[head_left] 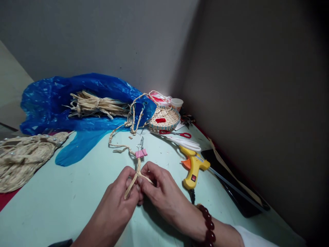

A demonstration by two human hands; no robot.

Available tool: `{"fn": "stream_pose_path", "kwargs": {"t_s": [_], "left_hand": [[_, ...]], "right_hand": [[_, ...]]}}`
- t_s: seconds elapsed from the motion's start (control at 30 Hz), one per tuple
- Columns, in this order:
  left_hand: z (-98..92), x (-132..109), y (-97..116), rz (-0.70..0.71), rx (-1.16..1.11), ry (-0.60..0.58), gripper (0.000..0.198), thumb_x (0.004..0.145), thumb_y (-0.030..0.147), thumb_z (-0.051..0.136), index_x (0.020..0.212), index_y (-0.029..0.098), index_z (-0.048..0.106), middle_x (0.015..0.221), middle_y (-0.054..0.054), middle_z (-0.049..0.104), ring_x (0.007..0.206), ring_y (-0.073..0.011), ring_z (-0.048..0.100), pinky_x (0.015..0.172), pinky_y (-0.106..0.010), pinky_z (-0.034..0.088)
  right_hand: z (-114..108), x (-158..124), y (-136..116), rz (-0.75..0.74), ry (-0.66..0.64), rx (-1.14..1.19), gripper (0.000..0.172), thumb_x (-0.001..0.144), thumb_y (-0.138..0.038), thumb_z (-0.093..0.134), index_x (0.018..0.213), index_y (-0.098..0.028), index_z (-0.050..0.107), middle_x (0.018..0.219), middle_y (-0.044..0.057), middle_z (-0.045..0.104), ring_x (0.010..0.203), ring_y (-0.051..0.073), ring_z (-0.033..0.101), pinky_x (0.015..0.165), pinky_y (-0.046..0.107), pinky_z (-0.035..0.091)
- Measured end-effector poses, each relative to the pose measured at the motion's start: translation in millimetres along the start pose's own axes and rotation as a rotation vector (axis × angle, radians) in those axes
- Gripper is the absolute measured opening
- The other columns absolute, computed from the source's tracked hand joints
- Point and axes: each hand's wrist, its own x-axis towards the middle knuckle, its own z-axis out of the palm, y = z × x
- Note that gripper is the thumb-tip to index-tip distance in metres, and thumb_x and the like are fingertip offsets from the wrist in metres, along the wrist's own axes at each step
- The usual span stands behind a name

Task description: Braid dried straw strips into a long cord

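Both hands meet at the near end of a pale braided cord [139,164] of dried plant fibre. My left hand [123,192] is closed on one strand, which sticks out toward me between its fingers. With thumb and forefinger, my right hand [158,185] pinches at another strand that runs off to the right. Just beyond the fingers, a pink binder clip [141,153] grips the braid, with a small metal hook at its far side. From the clip the finished cord winds back over the table toward the blue bag.
A blue plastic bag [102,80] holds a bundle of dried fibre [100,104]. Woven fibre work [28,157] lies left. To the right are a yellow glue gun [193,168], red-handled scissors [177,133], white sticks [183,142], a round basket [168,121], a cup [177,103] and a black tray [238,192].
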Motion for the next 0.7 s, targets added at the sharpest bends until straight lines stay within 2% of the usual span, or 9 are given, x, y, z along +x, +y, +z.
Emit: {"fn": "stream_pose_path", "kwargs": {"t_s": [0.13, 0.27, 0.4, 0.5, 0.63, 0.7], "left_hand": [[-1.4, 0.2, -1.5, -0.046, -0.108, -0.049, 0.011, 0.078, 0.025, 0.062, 0.076, 0.022, 0.052, 0.058, 0.005, 0.058, 0.058, -0.0136, 0.053, 0.058, -0.024, 0.040], [-5.6, 1.5, -1.9, -0.092, -0.226, -0.164, 0.015, 0.079, 0.031, 0.062, 0.076, 0.020, 0.052, 0.058, 0.005, 0.057, 0.058, -0.0115, 0.049, 0.058, -0.023, 0.037], [-4.4, 2.9, -4.4, -0.088, -0.198, -0.114, 0.014, 0.077, 0.028, 0.062, 0.076, 0.020, 0.051, 0.055, 0.008, 0.051, 0.055, -0.0101, 0.043, 0.054, -0.021, 0.033], [-3.4, 3.2, -3.8, -0.095, -0.207, -0.098, 0.019, 0.074, 0.030, 0.068, 0.075, 0.020, 0.051, 0.054, 0.007, 0.053, 0.052, -0.0090, 0.043, 0.051, -0.019, 0.032], [-6.3, 2.4, 4.5, -0.246, -0.394, -0.144, 0.025, 0.074, 0.037, 0.067, 0.080, 0.019, 0.052, 0.055, 0.003, 0.059, 0.041, -0.0030, 0.022, 0.042, -0.018, 0.011], [-8.2, 2.4, 9.0, -0.323, -0.500, -0.140, 0.023, 0.074, 0.036, 0.067, 0.078, 0.018, 0.052, 0.055, 0.003, 0.058, 0.043, -0.0026, 0.019, 0.043, -0.018, 0.009]], "right_hand": [[1.6, -0.2, 2.0, -0.012, 0.003, -0.017, 0.014, 0.094, -0.018, 0.041, 0.082, -0.020, 0.047, 0.067, -0.002, 0.056, 0.061, 0.011, 0.053, 0.057, 0.021, 0.040], [1.2, 0.1, 1.1, 0.005, 0.000, -0.039, 0.014, 0.094, -0.018, 0.041, 0.082, -0.020, 0.047, 0.066, -0.003, 0.057, 0.061, 0.011, 0.053, 0.057, 0.020, 0.038], [-0.3, 1.2, -2.1, 0.004, 0.054, -0.135, 0.016, 0.090, -0.014, 0.047, 0.075, -0.019, 0.047, 0.064, -0.004, 0.054, 0.059, 0.009, 0.047, 0.055, 0.019, 0.034], [-0.5, 1.1, -3.2, 0.015, 0.050, -0.099, 0.015, 0.091, -0.015, 0.046, 0.076, -0.019, 0.047, 0.064, -0.004, 0.054, 0.059, 0.009, 0.048, 0.055, 0.019, 0.035], [-0.9, -0.5, -3.1, 0.023, 0.022, -0.040, 0.016, 0.094, -0.018, 0.041, 0.080, -0.019, 0.048, 0.065, -0.003, 0.058, 0.061, 0.010, 0.051, 0.057, 0.019, 0.037], [-1.9, -0.9, -3.2, 0.021, 0.018, -0.032, 0.017, 0.095, -0.020, 0.041, 0.079, -0.019, 0.048, 0.065, -0.003, 0.058, 0.061, 0.010, 0.051, 0.057, 0.020, 0.037]]}}
